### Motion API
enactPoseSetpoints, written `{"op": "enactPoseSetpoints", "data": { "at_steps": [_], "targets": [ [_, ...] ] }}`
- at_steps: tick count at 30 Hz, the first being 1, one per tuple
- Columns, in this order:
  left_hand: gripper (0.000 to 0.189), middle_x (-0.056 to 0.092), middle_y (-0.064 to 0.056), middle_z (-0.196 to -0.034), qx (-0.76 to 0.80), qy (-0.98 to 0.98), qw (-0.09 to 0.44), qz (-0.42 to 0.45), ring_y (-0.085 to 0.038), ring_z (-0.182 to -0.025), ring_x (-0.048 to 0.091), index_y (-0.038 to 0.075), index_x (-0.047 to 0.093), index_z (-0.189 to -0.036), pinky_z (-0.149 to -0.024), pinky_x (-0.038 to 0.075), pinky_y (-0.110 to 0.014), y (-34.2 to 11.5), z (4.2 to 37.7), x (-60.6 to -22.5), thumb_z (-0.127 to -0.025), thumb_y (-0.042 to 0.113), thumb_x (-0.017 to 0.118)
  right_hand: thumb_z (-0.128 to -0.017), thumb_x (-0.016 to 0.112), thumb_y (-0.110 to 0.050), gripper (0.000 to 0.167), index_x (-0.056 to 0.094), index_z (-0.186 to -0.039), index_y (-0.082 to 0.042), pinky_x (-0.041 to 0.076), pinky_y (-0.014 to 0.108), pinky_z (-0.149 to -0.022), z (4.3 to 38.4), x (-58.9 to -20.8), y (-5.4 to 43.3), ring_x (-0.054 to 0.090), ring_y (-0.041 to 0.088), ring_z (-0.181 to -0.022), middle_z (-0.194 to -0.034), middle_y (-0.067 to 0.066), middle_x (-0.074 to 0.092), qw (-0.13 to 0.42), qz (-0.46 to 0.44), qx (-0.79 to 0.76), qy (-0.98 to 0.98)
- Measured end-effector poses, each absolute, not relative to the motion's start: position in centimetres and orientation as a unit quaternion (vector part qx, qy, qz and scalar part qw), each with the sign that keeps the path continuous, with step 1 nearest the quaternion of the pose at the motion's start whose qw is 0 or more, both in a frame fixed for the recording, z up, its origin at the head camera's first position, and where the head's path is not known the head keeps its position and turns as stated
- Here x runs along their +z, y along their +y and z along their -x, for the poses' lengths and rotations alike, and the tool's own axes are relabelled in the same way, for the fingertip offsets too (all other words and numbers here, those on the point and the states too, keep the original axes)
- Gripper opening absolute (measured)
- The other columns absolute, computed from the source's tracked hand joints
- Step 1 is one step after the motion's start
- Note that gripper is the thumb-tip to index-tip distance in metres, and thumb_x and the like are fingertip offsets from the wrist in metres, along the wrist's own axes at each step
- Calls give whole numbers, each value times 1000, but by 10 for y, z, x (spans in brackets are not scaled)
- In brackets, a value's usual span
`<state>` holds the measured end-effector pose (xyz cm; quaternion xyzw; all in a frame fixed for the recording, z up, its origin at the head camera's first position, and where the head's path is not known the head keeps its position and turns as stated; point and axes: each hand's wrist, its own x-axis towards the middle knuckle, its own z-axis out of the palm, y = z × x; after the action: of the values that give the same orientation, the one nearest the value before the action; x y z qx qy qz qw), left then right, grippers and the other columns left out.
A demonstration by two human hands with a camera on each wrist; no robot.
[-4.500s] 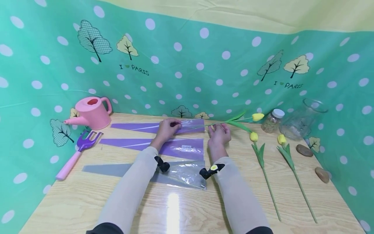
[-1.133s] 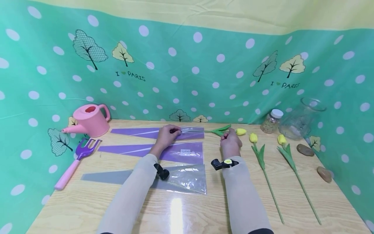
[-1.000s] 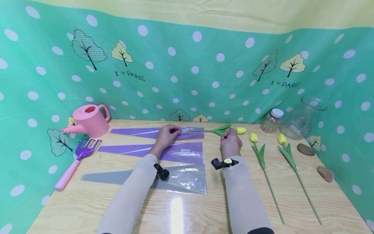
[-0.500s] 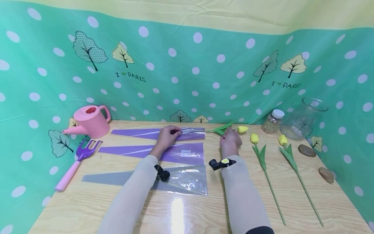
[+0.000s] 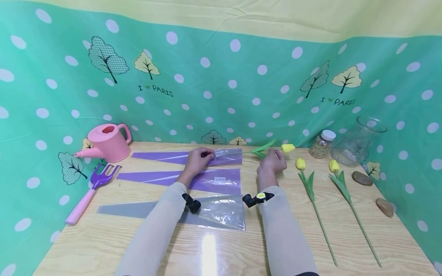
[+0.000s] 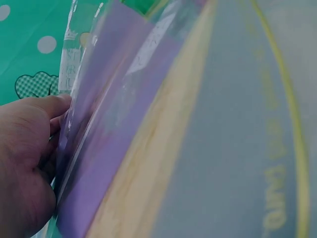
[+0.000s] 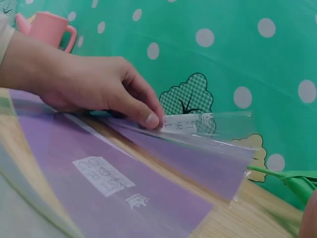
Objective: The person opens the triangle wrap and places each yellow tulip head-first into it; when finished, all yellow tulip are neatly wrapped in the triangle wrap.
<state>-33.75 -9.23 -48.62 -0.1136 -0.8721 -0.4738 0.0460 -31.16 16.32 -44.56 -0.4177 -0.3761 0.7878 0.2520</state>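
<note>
My left hand (image 5: 197, 163) pinches the clear upper layer of the farthest purple flower sleeve (image 5: 157, 156), lifting it off the purple backing, as the right wrist view shows. My right hand (image 5: 272, 163) holds a yellow tulip (image 5: 288, 148) by the stem, between its leaves and its bloom. The tulip lies sideways, its bloom to the right and its lower stem running left into the sleeve's wide mouth. In the right wrist view the green stem (image 7: 270, 171) meets the sleeve's edge. The stem's far end is hidden by my left hand.
A second purple sleeve (image 5: 221, 184) and a grey one (image 5: 131, 209) lie nearer me. Two tulips (image 5: 314, 203) (image 5: 355, 211) lie at right, before a lidded jar (image 5: 321, 145), a glass vase (image 5: 355, 143) and two stones (image 5: 362, 178). At left are a pink watering can (image 5: 109, 143) and a hand fork (image 5: 93, 188).
Over the earlier frames the tulip slid left, its stem going into the sleeve, while my right hand shifted toward the bloom. Since then the bloom has risen slightly and my right hand has turned. My left hand keeps its pinch.
</note>
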Motion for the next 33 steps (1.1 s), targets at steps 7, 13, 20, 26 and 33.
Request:
{"op": "enactPoseSetpoints", "data": {
  "at_steps": [7,13,20,26,33],
  "targets": [
    [17,76,-12,-117,-484,-865,58,119,-28,-109,71,9,78,-112,-98,58,-43,-95,337,-479,-98,17,71,-96,72,-13,19,68,-114,-11,51,25,-65,303,-442,160,56,12,-75,-99,3,60,254,395,790,-393],
    [18,76,-12,-118,-490,-861,59,121,-26,-106,72,10,79,-112,-95,59,-41,-92,334,-473,-98,18,73,-97,71,-14,21,68,-118,-12,39,18,-51,296,-442,152,44,7,-61,-98,2,60,245,378,794,-409],
    [17,78,-9,-115,-489,-859,78,131,-23,-99,73,12,79,-112,-89,60,-37,-90,335,-476,-96,17,74,-96,72,-15,16,68,-110,-9,36,18,-48,292,-444,133,42,6,-56,-105,5,65,233,361,792,-432],
    [17,78,-9,-115,-489,-856,83,142,-25,-104,73,11,80,-110,-93,60,-39,-88,334,-479,-95,17,75,-96,71,-15,15,68,-110,-9,33,17,-45,289,-448,118,39,4,-50,-97,4,65,221,361,793,-438],
    [18,78,-11,-117,-496,-851,86,148,-28,-109,72,11,80,-110,-98,58,-42,-84,334,-479,-94,18,76,-93,75,-12,10,70,-102,-11,34,19,-46,291,-449,104,39,6,-50,-100,6,67,217,363,791,-443]
  ]
}}
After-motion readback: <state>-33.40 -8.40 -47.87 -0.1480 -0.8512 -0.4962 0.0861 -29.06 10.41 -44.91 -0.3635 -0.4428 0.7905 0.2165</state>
